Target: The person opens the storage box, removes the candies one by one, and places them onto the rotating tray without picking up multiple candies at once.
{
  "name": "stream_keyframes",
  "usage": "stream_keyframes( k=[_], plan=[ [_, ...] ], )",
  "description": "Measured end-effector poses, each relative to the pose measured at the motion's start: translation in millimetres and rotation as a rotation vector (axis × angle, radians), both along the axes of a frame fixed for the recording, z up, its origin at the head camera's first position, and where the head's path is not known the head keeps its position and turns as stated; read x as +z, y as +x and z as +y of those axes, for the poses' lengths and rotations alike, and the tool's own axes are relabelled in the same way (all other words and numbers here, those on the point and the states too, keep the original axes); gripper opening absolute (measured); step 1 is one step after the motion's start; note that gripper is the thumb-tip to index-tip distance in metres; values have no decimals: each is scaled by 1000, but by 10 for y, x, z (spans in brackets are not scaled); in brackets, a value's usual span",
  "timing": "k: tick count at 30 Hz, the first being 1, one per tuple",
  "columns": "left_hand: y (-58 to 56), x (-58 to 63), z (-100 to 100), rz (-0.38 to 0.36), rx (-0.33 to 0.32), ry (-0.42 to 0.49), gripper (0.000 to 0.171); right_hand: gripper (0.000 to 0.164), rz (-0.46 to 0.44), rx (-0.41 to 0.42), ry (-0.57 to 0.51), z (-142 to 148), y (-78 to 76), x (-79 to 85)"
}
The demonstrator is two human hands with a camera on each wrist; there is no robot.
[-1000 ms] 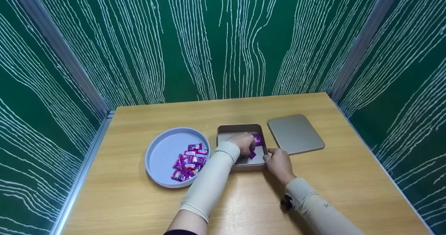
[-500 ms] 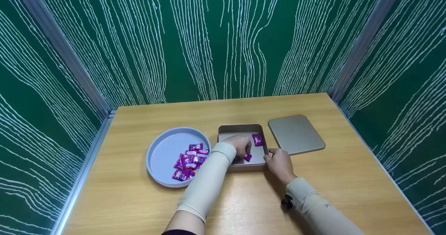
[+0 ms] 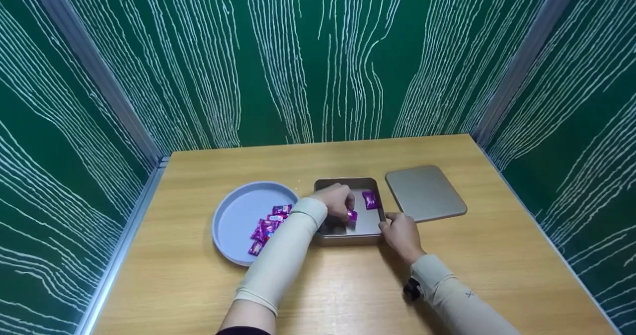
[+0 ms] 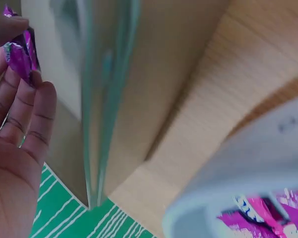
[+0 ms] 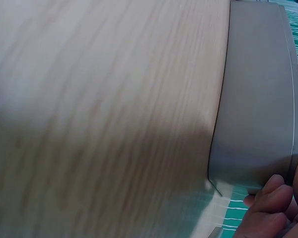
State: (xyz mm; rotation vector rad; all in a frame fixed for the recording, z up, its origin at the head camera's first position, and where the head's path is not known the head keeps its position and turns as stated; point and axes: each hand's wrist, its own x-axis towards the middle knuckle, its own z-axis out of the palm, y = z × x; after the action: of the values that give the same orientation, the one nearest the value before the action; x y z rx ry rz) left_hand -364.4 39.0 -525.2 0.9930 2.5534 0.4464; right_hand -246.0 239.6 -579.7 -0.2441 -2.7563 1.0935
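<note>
My left hand [image 3: 337, 201] is inside the open metal tin [image 3: 348, 240], pinching a purple wrapped candy [image 3: 352, 215] between thumb and fingertips. That candy [image 4: 21, 57] also shows at the upper left of the left wrist view. Another wrapped candy [image 3: 369, 200] lies on the tin's floor near its right wall. My right hand [image 3: 401, 233] grips the right wall of the tin, thumb at the rim and fingers curled outside. In the right wrist view the fingers [image 5: 268, 210] sit at the tin's corner.
Left of the tin stands a round pale-blue tray [image 3: 233, 215] with several purple candies [image 3: 268, 225], partly hidden by my left forearm. A flat metal lid [image 3: 426, 192] lies right of the tin on the wooden table [image 3: 348, 285]. Green patterned walls enclose the back and sides.
My left hand has moved slightly left within the tin and lifted the pinched candy a little. The candy near the right wall, half covered before, now shows fully. My right hand stays at the tin.
</note>
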Motion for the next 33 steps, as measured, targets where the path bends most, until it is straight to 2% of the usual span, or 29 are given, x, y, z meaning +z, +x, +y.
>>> stream_keyframes(
  k=[5, 13, 23, 31, 33],
  plan=[
    [14, 101, -127, -35, 40, 41, 23, 34, -10, -2, -10, -10, -9, 6],
    [-22, 216, -384, -37, 42, 83, 15, 35, 12, 5, 23, -6, -22, 0],
    [-34, 292, -758, -50, 78, 75, 23, 31, 11, 6, 13, 11, -26, -35],
    [-35, 361, -1062, -56, 112, 100, 31, 36, -2, 7, -2, 23, -36, -29],
    [-51, 356, -1135, -43, 106, 91, 27, 37, -5, 11, -3, 26, -40, -29]
  ],
)
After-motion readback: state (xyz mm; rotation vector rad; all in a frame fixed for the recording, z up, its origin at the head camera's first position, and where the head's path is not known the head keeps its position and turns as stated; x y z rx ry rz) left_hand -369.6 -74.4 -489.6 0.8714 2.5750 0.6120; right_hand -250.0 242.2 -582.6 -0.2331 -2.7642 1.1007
